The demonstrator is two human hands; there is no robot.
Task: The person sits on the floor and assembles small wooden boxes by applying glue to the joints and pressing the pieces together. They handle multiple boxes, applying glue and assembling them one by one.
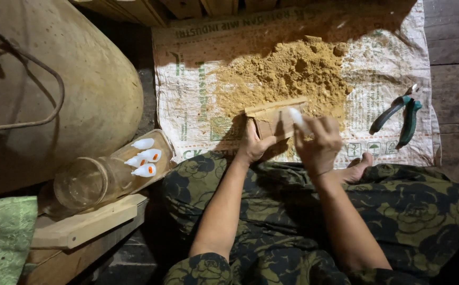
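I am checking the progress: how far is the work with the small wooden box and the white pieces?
Done: yellow-brown powder lies heaped on the sack. In hand: the left hand steadies the small wooden box, and the right hand holds one white piece at it. Left: four white pieces wait on the board.

my left hand [251, 145] on small raw matt wooden box [274, 119], right hand [319, 142] pinching smooth white plastic piece [298, 117], dry crumbly ochre powder [287, 74], woven plastic sack [387, 63] mid-frame, pliers [401, 117] rubbery green grips, glossy clear jar [84, 182] lower left
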